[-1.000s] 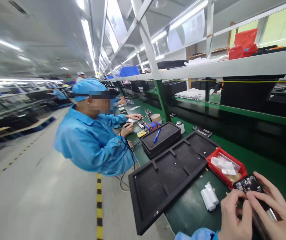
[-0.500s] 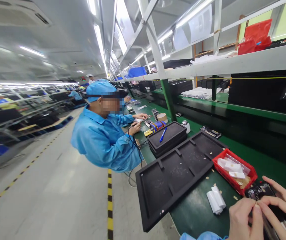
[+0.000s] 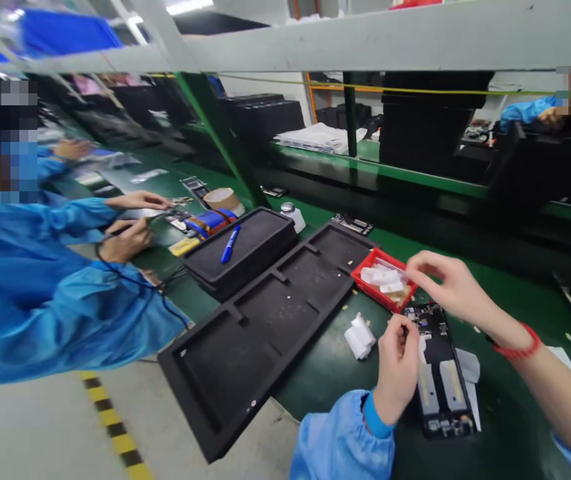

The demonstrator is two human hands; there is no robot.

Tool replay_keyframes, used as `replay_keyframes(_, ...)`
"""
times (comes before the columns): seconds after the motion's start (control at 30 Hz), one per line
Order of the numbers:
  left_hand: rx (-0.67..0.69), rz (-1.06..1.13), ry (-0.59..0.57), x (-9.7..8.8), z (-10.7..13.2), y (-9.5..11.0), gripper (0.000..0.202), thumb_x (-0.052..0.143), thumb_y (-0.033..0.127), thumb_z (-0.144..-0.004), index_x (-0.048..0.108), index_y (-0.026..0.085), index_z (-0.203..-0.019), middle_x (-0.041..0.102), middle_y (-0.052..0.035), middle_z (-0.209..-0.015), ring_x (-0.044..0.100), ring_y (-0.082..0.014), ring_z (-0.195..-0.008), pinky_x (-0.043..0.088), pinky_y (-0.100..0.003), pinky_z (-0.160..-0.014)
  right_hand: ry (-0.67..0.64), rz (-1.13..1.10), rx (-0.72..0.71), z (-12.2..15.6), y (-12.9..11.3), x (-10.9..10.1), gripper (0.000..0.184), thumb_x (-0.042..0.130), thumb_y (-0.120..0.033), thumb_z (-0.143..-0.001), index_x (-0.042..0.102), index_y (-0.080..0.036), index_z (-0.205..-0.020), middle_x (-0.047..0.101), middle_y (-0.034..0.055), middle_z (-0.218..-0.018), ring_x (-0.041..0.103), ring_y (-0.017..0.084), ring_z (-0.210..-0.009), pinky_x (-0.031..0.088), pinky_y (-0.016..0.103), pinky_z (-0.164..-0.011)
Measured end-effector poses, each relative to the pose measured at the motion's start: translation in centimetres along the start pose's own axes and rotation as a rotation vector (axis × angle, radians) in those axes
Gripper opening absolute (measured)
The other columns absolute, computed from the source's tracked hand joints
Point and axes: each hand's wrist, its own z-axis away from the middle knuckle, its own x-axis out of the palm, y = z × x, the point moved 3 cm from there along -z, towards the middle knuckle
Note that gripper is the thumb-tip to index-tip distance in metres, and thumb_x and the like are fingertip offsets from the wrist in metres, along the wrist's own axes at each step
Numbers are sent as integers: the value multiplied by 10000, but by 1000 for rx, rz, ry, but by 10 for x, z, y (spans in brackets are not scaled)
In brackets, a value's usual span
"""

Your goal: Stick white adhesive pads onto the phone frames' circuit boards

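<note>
right hand [image 3: 448, 287] has moved beside the red bin [image 3: 377, 297], left hand [image 3: 398, 363] by phone [image 3: 438, 347] and white rolls [image 3: 360, 338], both grips' contents unclear.

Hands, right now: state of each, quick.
Left hand: fingers curled by the opened phone; whether it holds anything cannot be told.
Right hand: fingers bent near the red box; open or closed cannot be told.
</note>
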Motion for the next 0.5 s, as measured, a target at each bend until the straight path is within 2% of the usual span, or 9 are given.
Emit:
replay_keyframes(0.1, -30, 34, -6, 2, -2, -2, 213, 578, 330, -868, 497, 207, -714, 417, 41, -652, 385, -129, -615, 315, -250, -588, -191, 74, 28, -54, 16, 13, 212, 626, -298, -938, 667, -190, -761, 694, 16, -735, 654, 177, -702, 529, 323, -726)
replay_keyframes(0.2, -52, 70, 18, 0, -4, -2, 268, 582, 368, -848, 443, 219, -673, 370, 52, -627, 350, -129, -604, 309, -249, -586, -254, 146, 70, -80, 36, 28, 244, 656, -347, -956, 670, -164, -795, 684, -2, -755, 651, 145, -708, 553, 327, -749)
replay_keyframes(0.33, -87, 116, 41, -2, -5, -4, 336, 581, 399, -843, 385, 224, -634, 365, 48, -632, 363, -132, -628, 337, -248, -612, -288, 166, 106, -76, 50, 31, 244, 661, -352, -966, 655, -146, -835, 673, -14, -781, 641, 116, -686, 557, 290, -696)
replay_keyframes(0.43, -114, 143, 39, -2, -4, -4, 330, 588, 397, -836, 395, 224, -632, 375, 49, -628, 369, -130, -619, 344, -249, -605, -281, 123, 125, -67, 52, 27, 281, 716, -315, -903, 635, -153, -688, 636, -23, -634, 615, 121, -604, 509, 265, -617)
replay_keyframes(0.5, -118, 153, 55, -2, -4, -2, 329, 598, 392, -827, 398, 222, -628, 374, 51, -626, 365, -128, -617, 342, -247, -598, -250, 83, 136, -66, 52, 25, 275, 738, -291, -855, 629, -164, -638, 641, -10, -605, 622, 134, -597, 485, 260, -594)
